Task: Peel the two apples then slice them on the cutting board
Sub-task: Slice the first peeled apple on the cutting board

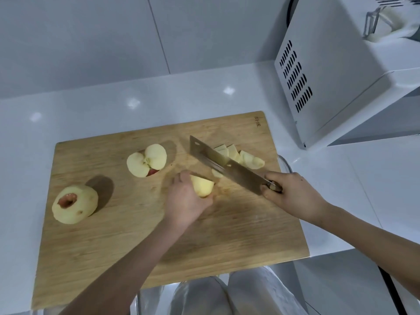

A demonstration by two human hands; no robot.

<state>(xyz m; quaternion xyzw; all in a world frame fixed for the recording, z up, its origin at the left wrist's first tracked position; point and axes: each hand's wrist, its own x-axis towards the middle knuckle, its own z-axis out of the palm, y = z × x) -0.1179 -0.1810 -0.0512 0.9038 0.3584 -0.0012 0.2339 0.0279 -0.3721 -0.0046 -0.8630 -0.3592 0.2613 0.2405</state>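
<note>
- The apple piece (202, 185) sits mid cutting board (113, 235), clamped under the left hand (186, 201), fingers curled over it.
- The right hand (293, 194) grips the cleaver (225, 165), its blade apparently touching the piece's right end.
- Slices (245, 158) lie behind the blade.

On the cutting board (136, 223), whole apple (75, 204) lies left, slices (247, 159) right, quarters (146, 160) between.
</note>
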